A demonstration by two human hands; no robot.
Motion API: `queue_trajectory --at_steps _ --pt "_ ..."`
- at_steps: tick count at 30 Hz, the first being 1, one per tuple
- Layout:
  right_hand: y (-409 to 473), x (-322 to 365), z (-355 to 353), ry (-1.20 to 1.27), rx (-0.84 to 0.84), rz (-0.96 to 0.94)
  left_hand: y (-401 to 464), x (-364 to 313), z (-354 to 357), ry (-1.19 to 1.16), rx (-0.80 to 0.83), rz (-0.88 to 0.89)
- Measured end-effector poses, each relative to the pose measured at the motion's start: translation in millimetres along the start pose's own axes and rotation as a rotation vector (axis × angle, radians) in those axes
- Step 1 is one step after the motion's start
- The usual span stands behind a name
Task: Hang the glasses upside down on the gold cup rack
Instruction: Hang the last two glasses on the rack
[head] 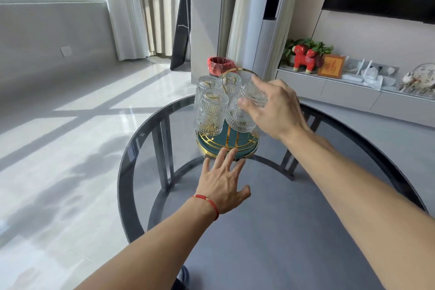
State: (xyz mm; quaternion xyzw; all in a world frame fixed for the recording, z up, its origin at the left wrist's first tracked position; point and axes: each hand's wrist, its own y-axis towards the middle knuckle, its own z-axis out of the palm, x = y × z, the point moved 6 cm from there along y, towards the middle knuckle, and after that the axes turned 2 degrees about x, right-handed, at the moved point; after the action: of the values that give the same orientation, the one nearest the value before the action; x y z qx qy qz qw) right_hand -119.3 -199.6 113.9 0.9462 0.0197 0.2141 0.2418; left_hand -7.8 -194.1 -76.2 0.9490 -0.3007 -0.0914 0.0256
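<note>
Head view: glasses hung on the gold rack, both hands at it.

Stood on a round glass surface (306, 231): gold cup rack (237, 72) with a teal, gold-rimmed base (229, 146). Hung upside down on it, close together: ribbed clear glasses (213, 110), the nearest at front left, one more at front centre (239, 119). Held in the right hand (275, 110) at the rack's right side: another glass (253, 94), fingers (243, 102) curled round its wall, thumb on the near side. Laid flat on the surface just before the base: left hand (222, 183), fingers (231, 154) spread, tips touching the gold rim, a red string (208, 202) round the wrist. Behind the rack, on the floor: a bin with a red bag (220, 65).
</note>
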Motion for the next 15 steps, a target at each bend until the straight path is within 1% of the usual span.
queue_trajectory --at_steps 3,8,12,15 --pt "8 -4 14 -0.022 0.018 -0.001 1 1 -1 0.000 -0.004 0.003" --pt "14 -4 34 -0.134 0.024 -0.054 1 0 -1 -0.002 0.004 0.005" --pt "15 -13 46 -0.135 0.052 -0.016 1 -1 -1 -0.018 0.012 -0.001" --pt "14 -16 50 -0.125 0.043 -0.028 1 -1 -1 -0.019 0.020 -0.002"
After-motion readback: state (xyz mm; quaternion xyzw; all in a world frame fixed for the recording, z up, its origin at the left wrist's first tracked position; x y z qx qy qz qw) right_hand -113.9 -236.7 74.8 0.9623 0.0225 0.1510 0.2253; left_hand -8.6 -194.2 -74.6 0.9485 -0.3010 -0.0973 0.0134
